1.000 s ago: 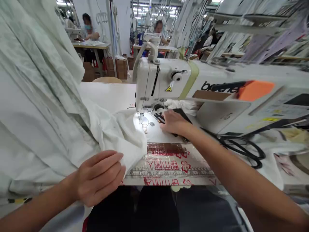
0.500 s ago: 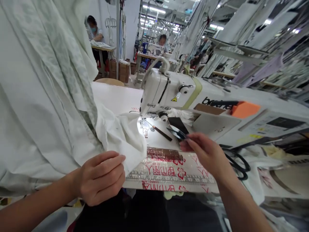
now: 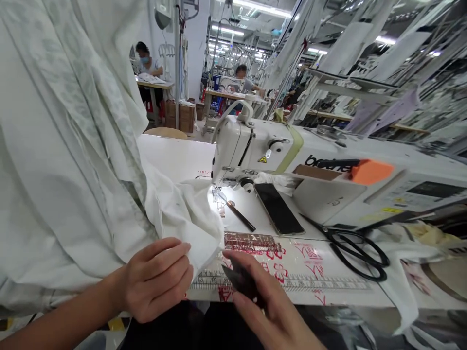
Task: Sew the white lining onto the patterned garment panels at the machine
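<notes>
My left hand (image 3: pixel 156 279) rests at the table's front edge, its fingers curled and pinching the corner of the white fabric (image 3: pixel 182 214). That cloth drapes from high on the left down to the needle area of the white sewing machine (image 3: pixel 262 148). My right hand (image 3: pixel 266 306) is low in the middle, close to my left hand, closed on a small dark tool (image 3: pixel 241 282) that looks like thread snips. A dark pointed stick (image 3: pixel 239 214) lies on the lit machine bed beside the presser foot.
A black phone (image 3: pixel 279 209) lies on the bed under the machine arm. Large black scissors (image 3: pixel 355 248) sit to the right. A ruler strip with red print (image 3: pixel 292 272) runs along the table front. Other people work at tables far behind.
My right hand left the machine bed, picked up the small dark tool and came back toward me, near my left hand. The camera tilted up. My left hand stayed on the fabric.
</notes>
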`<state>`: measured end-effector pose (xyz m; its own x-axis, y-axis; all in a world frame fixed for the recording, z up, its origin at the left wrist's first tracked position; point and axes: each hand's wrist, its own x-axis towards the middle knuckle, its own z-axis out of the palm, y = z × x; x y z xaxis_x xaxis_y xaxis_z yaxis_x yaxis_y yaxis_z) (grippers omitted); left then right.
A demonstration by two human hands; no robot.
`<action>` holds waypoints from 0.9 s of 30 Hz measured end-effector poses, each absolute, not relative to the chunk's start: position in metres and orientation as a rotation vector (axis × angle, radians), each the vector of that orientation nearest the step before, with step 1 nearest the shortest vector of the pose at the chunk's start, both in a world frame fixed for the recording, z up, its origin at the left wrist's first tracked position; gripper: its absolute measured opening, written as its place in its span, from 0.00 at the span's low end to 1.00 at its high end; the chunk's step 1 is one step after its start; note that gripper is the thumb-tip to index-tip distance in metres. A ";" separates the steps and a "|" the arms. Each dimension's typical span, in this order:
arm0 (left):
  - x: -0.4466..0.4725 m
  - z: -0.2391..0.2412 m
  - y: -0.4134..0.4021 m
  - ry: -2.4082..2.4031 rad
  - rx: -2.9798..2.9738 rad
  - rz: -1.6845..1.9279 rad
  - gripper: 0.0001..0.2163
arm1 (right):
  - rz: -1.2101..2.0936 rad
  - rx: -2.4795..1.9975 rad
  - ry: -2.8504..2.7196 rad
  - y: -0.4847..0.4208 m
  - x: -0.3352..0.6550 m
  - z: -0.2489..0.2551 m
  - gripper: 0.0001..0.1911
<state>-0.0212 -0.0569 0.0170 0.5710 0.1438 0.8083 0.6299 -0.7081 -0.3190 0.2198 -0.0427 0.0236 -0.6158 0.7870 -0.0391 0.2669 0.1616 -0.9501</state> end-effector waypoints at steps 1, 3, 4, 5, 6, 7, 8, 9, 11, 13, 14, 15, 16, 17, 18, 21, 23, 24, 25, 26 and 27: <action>-0.022 0.017 -0.057 -0.616 -2.208 -1.055 0.09 | 1.405 -0.992 -2.024 -0.044 0.218 0.023 0.19; -0.023 0.017 -0.058 -0.621 -2.212 -1.033 0.09 | 1.530 -0.896 -2.053 -0.046 0.212 0.022 0.17; -0.024 0.016 -0.058 -0.622 -2.218 -1.019 0.09 | 1.704 -0.831 -2.020 -0.047 0.208 0.021 0.19; -0.024 0.015 -0.059 -0.618 -2.220 -1.012 0.09 | 1.904 -0.775 -1.942 -0.048 0.204 0.020 0.22; -0.025 0.014 -0.059 -0.611 -2.221 -1.011 0.09 | 2.106 -0.717 -1.833 -0.049 0.200 0.019 0.24; -0.025 0.013 -0.059 -0.605 -2.226 -1.010 0.08 | 2.275 -0.664 -1.703 -0.049 0.196 0.017 0.25; -0.025 0.012 -0.060 -0.597 -2.230 -1.007 0.07 | 2.398 -0.624 -1.568 -0.049 0.193 0.014 0.26; -0.026 0.010 -0.060 -0.587 -2.228 -1.012 0.07 | 2.471 -0.601 -1.456 -0.049 0.190 0.011 0.25; -0.026 0.009 -0.060 -0.582 -2.232 -1.016 0.07 | 2.525 -0.588 -1.337 -0.048 0.186 0.005 0.24; -0.025 0.009 -0.060 -0.589 -2.245 -1.001 0.08 | 2.501 -0.636 -1.345 -0.046 0.185 0.000 0.23; -0.025 0.009 -0.060 -0.592 -2.246 -0.996 0.08 | 2.468 -0.662 -1.387 -0.045 0.185 -0.002 0.23; -0.025 0.009 -0.059 -0.596 -2.244 -0.992 0.09 | 2.426 -0.682 -1.436 -0.044 0.186 -0.002 0.23; -0.024 0.009 -0.059 -0.600 -2.240 -0.987 0.08 | 2.387 -0.700 -1.482 -0.043 0.187 -0.002 0.24; -0.024 0.008 -0.059 -0.605 -2.233 -0.994 0.08 | 2.358 -0.716 -1.525 -0.042 0.188 -0.001 0.25; -0.025 0.007 -0.058 -0.614 -2.232 -1.003 0.08 | 2.344 -0.724 -1.564 -0.041 0.189 0.002 0.26; -0.025 0.004 -0.058 -0.661 -2.249 -1.010 0.08 | 2.375 -0.723 -1.627 -0.039 0.191 0.013 0.25; -0.026 0.002 -0.058 -0.690 -2.254 -1.011 0.08 | 2.413 -0.683 -1.589 -0.037 0.191 0.018 0.24; -0.026 0.002 -0.058 -0.692 -2.255 -1.009 0.08 | 2.433 -0.657 -1.551 -0.036 0.191 0.020 0.24; -0.026 0.001 -0.058 -0.684 -2.255 -1.010 0.08 | 2.452 -0.633 -1.513 -0.036 0.190 0.021 0.23; -0.027 0.000 -0.058 -0.671 -2.251 -1.016 0.08 | 2.469 -0.615 -1.483 -0.035 0.189 0.020 0.23; -0.027 0.000 -0.059 -0.657 -2.243 -1.020 0.08 | 2.484 -0.605 -1.468 -0.034 0.188 0.020 0.23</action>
<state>-0.0267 -0.0587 -0.0002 0.5854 0.1917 0.7877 0.6379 -0.7086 -0.3016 0.1879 -0.0341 0.0198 -0.8978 0.3648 -0.2468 0.0403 -0.4900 -0.8708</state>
